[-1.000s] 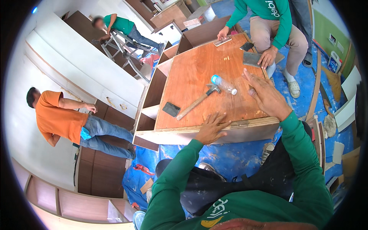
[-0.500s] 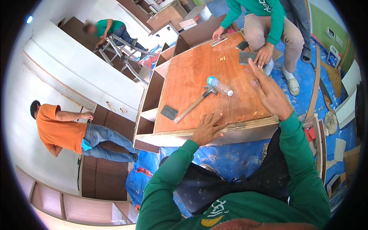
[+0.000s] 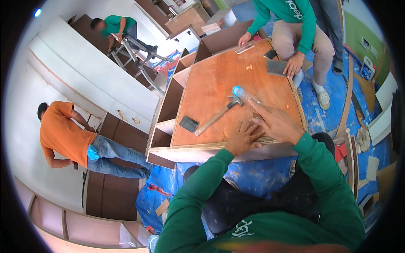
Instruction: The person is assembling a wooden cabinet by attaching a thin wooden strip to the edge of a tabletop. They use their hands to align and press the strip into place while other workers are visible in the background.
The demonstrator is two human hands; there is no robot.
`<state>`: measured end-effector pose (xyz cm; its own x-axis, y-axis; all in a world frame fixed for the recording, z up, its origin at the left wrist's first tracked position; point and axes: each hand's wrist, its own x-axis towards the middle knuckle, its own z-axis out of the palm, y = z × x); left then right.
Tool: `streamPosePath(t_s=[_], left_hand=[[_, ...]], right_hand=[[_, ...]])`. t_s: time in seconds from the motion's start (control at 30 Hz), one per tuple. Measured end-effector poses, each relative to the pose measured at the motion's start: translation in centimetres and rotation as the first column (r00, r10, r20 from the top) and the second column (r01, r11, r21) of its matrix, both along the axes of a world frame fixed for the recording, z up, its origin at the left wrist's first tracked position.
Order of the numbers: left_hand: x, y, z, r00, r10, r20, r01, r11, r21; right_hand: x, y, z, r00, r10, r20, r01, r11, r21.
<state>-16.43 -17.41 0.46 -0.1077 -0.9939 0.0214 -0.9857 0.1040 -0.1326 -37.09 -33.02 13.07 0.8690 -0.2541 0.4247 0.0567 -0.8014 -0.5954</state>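
Observation:
My left hand (image 3: 244, 138) rests on the front part of an orange-brown wooden panel (image 3: 206, 82), its fingers spread. Beside it, my right hand (image 3: 280, 124) is stretched out low over the panel, fingers straight and pointing away from me. It hides most of a clear plastic bottle (image 3: 239, 92) with a blue label; whether the hand touches the bottle I cannot tell. Left of the bottle lies a claw hammer (image 3: 214, 119) with a wooden handle, its head at the far end. A dark phone (image 3: 188, 124) lies flat by the panel's left edge.
A seated co-worker (image 3: 284, 21) at the far right has one hand by a dark rectangular plate (image 3: 276, 68). An orange-shirted person (image 3: 67, 128) stands left; another is on a stepladder (image 3: 137, 63). Blue sheeting (image 3: 249, 179) covers the floor, with a white jug (image 3: 368, 69) at right.
My right hand has come down and left, from above the panel's right edge to over the bottle. My left hand has slid right, closer to it. The orange-shirted person has bent forward.

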Motion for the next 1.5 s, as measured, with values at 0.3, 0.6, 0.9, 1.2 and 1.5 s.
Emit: streamPosePath(t_s=[0.3,0.6,0.9,1.2,1.5], left_hand=[[-0.5,3.5,-0.3,0.998,0.058,-0.014,-0.058,0.998,0.003],[-0.5,3.9,-0.8,0.989,0.064,-0.131,-0.062,0.998,0.020],[0.2,0.9,-4.1,0.998,-0.036,0.053,0.049,0.965,-0.257],[-0.5,2.7,-0.3,0.988,-0.008,-0.153,-0.003,0.997,-0.075],[0.5,3.6,0.4,0.989,0.007,-0.150,-0.009,1.000,-0.007]], right_hand=[[-0.4,-0.8,-2.3,0.997,0.037,-0.067,-0.046,0.990,-0.135],[-1.1,0.8,-3.4,0.997,0.019,-0.077,-0.029,0.992,-0.123],[2.0,3.3,-2.4,0.990,0.095,-0.102,-0.112,0.979,-0.172],[-0.4,0.7,-2.7,0.989,0.008,-0.145,-0.020,0.996,-0.087],[-4.6,-0.9,-1.9,0.988,-0.126,-0.093,0.120,0.990,-0.074]])
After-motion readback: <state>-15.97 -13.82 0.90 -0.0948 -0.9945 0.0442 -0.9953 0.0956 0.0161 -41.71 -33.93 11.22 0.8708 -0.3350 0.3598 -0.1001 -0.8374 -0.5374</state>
